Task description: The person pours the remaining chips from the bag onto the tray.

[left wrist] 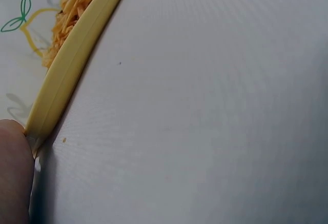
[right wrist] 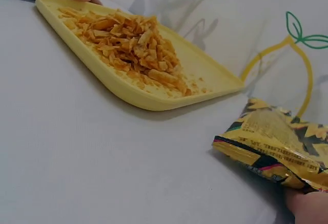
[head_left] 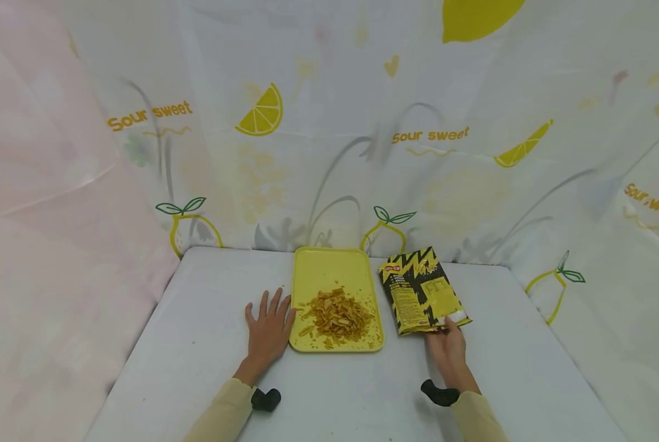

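Note:
A yellow tray (head_left: 329,261) lies on the table, with a heap of broken orange-brown chips (head_left: 337,314) and crumbs on its near half. My left hand (head_left: 270,328) rests palm down with fingers spread beside the tray's left edge; its thumb side is away from the tray. On the right, my right hand (head_left: 449,353) pinches the near edge of a black and yellow snack bag (head_left: 420,291), thumb on top and fingers beneath. In the right wrist view the bag (right wrist: 277,142) looks slightly puffed, and only part of that hand shows.
A white-covered table (head_left: 197,344) carries everything. Behind it hangs a cloth backdrop (head_left: 329,166) printted with lemons and words. Dark bands (head_left: 267,399) sit at both wrists. A few crumbs (left wrist: 64,140) lie on the table by the tray.

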`<control>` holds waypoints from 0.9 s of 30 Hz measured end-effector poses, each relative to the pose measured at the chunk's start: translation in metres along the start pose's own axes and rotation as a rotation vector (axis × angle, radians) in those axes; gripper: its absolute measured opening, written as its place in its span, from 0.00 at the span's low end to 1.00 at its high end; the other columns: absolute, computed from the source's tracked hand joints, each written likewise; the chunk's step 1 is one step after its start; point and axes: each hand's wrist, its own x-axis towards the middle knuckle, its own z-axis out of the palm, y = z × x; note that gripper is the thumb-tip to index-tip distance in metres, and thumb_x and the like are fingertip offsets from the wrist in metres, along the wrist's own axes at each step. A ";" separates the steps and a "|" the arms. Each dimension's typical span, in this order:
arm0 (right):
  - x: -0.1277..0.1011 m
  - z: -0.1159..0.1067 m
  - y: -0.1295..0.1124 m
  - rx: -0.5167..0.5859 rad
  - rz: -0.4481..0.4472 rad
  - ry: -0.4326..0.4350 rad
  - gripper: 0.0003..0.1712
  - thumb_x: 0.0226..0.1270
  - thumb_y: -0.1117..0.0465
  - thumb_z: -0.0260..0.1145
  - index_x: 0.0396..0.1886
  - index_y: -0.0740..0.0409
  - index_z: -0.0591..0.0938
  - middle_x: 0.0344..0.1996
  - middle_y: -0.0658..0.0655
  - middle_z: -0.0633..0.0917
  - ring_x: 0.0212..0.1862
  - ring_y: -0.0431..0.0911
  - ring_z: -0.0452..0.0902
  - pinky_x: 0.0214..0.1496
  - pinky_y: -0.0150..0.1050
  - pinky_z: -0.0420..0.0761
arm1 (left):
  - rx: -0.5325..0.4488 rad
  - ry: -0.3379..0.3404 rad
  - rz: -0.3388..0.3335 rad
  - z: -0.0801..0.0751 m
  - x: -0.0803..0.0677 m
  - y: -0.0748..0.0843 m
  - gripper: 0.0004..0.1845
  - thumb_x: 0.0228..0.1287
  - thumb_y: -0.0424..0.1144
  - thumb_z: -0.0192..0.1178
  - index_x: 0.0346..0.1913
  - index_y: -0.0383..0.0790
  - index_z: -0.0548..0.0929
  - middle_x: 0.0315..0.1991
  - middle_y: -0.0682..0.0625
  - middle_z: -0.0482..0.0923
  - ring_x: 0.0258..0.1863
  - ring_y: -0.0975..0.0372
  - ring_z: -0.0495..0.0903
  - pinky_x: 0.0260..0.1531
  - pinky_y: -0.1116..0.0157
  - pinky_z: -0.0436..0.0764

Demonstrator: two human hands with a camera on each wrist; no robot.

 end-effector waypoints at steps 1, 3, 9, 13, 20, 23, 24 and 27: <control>0.000 0.000 0.001 -0.019 0.008 0.003 0.32 0.87 0.54 0.30 0.83 0.27 0.39 0.83 0.32 0.44 0.84 0.31 0.37 0.86 0.31 0.46 | -0.005 0.001 -0.001 0.000 0.000 0.000 0.26 0.80 0.51 0.48 0.72 0.42 0.74 0.78 0.41 0.65 0.79 0.39 0.57 0.71 0.31 0.46; -0.001 0.000 0.002 -0.108 0.010 0.029 0.32 0.87 0.54 0.30 0.83 0.29 0.36 0.84 0.33 0.42 0.85 0.31 0.35 0.86 0.32 0.44 | -0.012 0.010 0.001 0.000 0.000 0.000 0.26 0.80 0.51 0.49 0.71 0.41 0.74 0.77 0.41 0.66 0.79 0.39 0.57 0.71 0.30 0.47; -0.007 0.007 0.012 -0.602 -0.134 0.292 0.42 0.85 0.54 0.39 0.81 0.45 0.23 0.85 0.49 0.38 0.86 0.41 0.37 0.86 0.35 0.45 | -0.003 -0.025 -0.012 -0.002 -0.003 0.002 0.27 0.80 0.51 0.49 0.73 0.42 0.72 0.78 0.41 0.65 0.80 0.39 0.56 0.71 0.31 0.46; -0.014 0.017 0.017 -0.861 -0.209 0.422 0.47 0.82 0.56 0.42 0.80 0.53 0.20 0.85 0.60 0.40 0.86 0.50 0.41 0.87 0.44 0.47 | -0.013 -0.034 -0.023 -0.004 -0.003 0.004 0.30 0.79 0.51 0.50 0.76 0.39 0.68 0.79 0.41 0.65 0.80 0.40 0.57 0.73 0.31 0.46; -0.027 0.031 0.017 -1.162 -0.382 0.404 0.49 0.77 0.62 0.42 0.80 0.55 0.20 0.81 0.58 0.19 0.85 0.56 0.21 0.86 0.55 0.35 | -0.145 -0.092 -0.059 -0.011 0.001 0.005 0.34 0.81 0.51 0.48 0.80 0.38 0.60 0.81 0.41 0.59 0.82 0.40 0.51 0.75 0.31 0.39; -0.025 0.038 0.015 -1.330 -0.487 0.300 0.50 0.76 0.63 0.47 0.83 0.55 0.25 0.82 0.59 0.21 0.85 0.58 0.19 0.85 0.61 0.36 | -0.175 -0.105 -0.057 -0.017 0.005 0.006 0.34 0.81 0.53 0.46 0.81 0.39 0.59 0.82 0.42 0.56 0.83 0.40 0.49 0.75 0.30 0.38; -0.023 0.042 0.014 -1.392 -0.528 0.253 0.50 0.76 0.63 0.49 0.83 0.56 0.28 0.83 0.60 0.23 0.85 0.60 0.20 0.84 0.64 0.36 | -0.174 -0.103 -0.053 -0.019 0.008 0.006 0.34 0.81 0.53 0.46 0.81 0.40 0.58 0.83 0.42 0.56 0.83 0.40 0.48 0.74 0.30 0.38; -0.018 0.053 0.014 -1.619 -0.682 0.116 0.49 0.73 0.64 0.55 0.84 0.61 0.38 0.84 0.67 0.33 0.84 0.66 0.27 0.79 0.74 0.38 | -0.147 -0.081 -0.027 -0.026 0.018 0.008 0.35 0.80 0.55 0.46 0.81 0.42 0.59 0.83 0.42 0.56 0.83 0.40 0.48 0.74 0.28 0.39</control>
